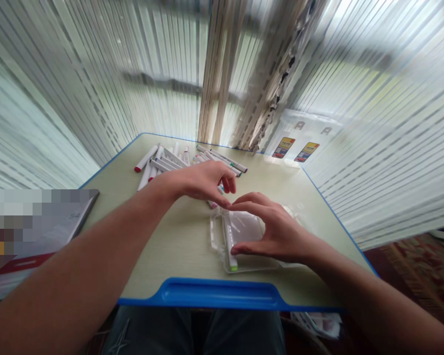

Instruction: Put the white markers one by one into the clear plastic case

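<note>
A white marker with a lime-green end (230, 241) lies in a clear plastic case (217, 239), right of centre on a pale, blue-edged tabletop (170, 251). The right hand (279, 227) spans it, open — thumb against its near part. The left hand (207, 180), loosely open, hovers beyond; white markers with coloured ends (166, 161) lie far left.

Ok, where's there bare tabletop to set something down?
On the tabletop, one patch lies between the left forearm and the clear tray; another lies beyond the right hand, between the loose markers and the labelled clear package. It's crowded far left, among those markers, and over the tray, where the left hand also hovers close.
</note>
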`<state>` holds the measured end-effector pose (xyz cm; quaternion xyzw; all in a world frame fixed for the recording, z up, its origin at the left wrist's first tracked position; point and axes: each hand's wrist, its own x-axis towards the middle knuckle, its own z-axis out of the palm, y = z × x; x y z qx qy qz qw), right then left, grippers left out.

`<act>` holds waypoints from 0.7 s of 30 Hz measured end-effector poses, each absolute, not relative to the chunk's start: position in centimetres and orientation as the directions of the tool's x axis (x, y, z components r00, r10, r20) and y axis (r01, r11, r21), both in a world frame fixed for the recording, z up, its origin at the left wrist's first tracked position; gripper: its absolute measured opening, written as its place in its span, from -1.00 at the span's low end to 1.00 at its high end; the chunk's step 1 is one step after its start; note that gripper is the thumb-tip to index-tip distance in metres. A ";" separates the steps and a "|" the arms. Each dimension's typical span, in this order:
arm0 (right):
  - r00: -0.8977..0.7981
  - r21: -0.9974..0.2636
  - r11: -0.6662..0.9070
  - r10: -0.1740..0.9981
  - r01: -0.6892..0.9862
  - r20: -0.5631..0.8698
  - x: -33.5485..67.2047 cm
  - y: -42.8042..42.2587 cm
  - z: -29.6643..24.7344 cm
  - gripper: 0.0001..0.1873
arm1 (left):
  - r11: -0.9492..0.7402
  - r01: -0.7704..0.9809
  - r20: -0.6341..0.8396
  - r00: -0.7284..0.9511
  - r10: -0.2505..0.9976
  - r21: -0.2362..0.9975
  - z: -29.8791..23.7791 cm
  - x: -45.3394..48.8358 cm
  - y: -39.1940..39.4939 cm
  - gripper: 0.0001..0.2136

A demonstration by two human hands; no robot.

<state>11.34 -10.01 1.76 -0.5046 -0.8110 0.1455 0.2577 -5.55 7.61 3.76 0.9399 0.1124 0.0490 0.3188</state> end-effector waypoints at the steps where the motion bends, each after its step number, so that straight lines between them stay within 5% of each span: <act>1: -0.367 -0.498 0.451 0.893 0.741 0.262 11.4 -10.0 1.6 -0.26 | -0.773 0.187 0.012 0.970 0.244 0.606 3.7 -5.5 7.7 -0.70; 21: -0.427 -0.530 0.430 0.894 0.731 0.136 11.3 -9.9 1.6 -0.22 | -0.778 0.241 -0.098 0.969 0.228 0.581 3.9 -5.6 7.3 -0.81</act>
